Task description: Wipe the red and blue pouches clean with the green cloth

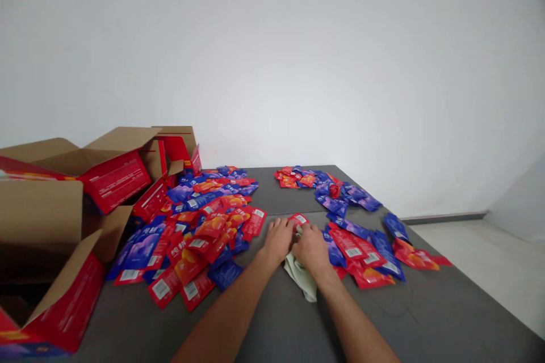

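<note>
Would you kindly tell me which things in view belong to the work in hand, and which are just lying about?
Seemingly in use:
- left hand
- right hand
- pale cloth
- red packet at the hands

Apparently just lying about:
- left pile of packets
- right-side packets
- open boxes

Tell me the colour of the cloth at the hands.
The cloth is a pale grey-green, best seen in the head view, the only one.
</note>
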Tool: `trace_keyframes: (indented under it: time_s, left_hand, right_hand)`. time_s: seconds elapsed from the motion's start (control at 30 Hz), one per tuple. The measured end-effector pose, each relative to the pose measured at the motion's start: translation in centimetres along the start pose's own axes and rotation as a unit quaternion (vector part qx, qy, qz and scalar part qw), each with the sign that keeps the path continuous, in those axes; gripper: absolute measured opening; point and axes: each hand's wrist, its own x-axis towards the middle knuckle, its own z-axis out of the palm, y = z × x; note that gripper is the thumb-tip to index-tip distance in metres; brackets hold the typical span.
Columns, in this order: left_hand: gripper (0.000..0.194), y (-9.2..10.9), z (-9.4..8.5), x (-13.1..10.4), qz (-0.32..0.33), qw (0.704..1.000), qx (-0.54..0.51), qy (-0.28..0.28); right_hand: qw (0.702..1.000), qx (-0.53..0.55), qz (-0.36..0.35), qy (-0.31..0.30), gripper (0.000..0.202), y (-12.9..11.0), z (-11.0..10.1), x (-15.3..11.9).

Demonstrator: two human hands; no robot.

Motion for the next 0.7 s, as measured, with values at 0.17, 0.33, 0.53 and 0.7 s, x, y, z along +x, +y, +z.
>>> trace_keyframes:
  time_s: [0.17, 0.33, 0.53, 0.7]
  left_hand:
    - [0.034, -0.3, -1.4, -2.4, -0.055, 0.995, -0.063, 0.051]
    - [0.021, -2.7, -3.4, -4.9, -0.109, 0.964, -0.207, 0.127]
    - [0.024, -3.9, -5.1, -8.8, -0.152, 0.871, -0.428, 0.191]
    - [0.042, -2.7, -6.5, -10.5, -0.101, 0.67, -0.722, 0.142]
  right_hand:
    - [0.999, 0.041, -0.017, 0.013, 0.029, -0.2, 0.1, 0.0]
    - [0.975, 0.173, -0.128, 0.064, 0.032, -1.1, 0.6, -0.1]
    - [0.922, 0.283, -0.243, 0.1, 0.041, -3.6, 0.6, -1.9]
    - [0.891, 0.294, -0.341, 0.054, 0.038, -5.2, 0.5, -3.8]
